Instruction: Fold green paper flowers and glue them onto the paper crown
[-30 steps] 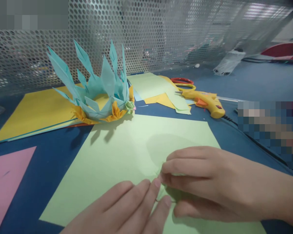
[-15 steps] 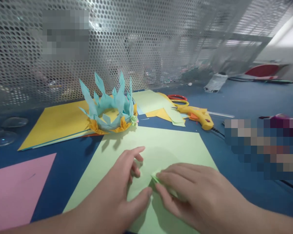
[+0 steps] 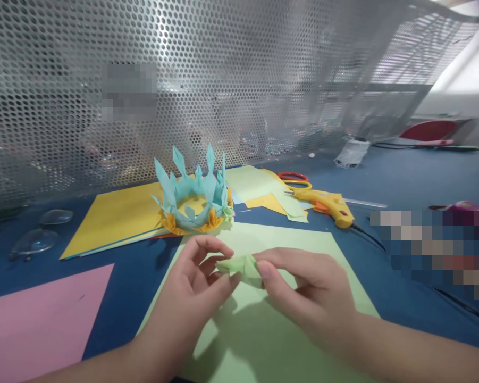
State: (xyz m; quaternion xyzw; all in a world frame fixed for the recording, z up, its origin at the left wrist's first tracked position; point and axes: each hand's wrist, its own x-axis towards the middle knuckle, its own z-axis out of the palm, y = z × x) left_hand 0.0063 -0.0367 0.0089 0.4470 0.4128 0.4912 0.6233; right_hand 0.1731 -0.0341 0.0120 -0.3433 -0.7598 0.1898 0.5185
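A small folded piece of light green paper (image 3: 245,267) is held up over a large light green sheet (image 3: 259,340). My right hand (image 3: 314,290) pinches its right end between thumb and forefinger. My left hand (image 3: 197,282) is curled around its left end, thumb against the lower edge and fingers behind. Some of the left fingertips are hidden. Just beyond my hands stands a light blue paper crown (image 3: 175,210) with pointed spikes and folded orange paper flowers (image 3: 213,219) around its base.
Yellow paper (image 3: 111,213) lies under and left of the crown, with a pink sheet (image 3: 51,314) nearer. Eyeglasses (image 3: 35,242) lie at left. To the right are scissors (image 3: 299,183), paper scraps and a yellow glue gun (image 3: 335,205) with its cord. A perforated metal panel (image 3: 223,80) runs behind.
Both hands have lifted the folded green paper off the sheet. My left hand, earlier apart with spread fingers, has closed in on its left end. The view has tilted slightly up.
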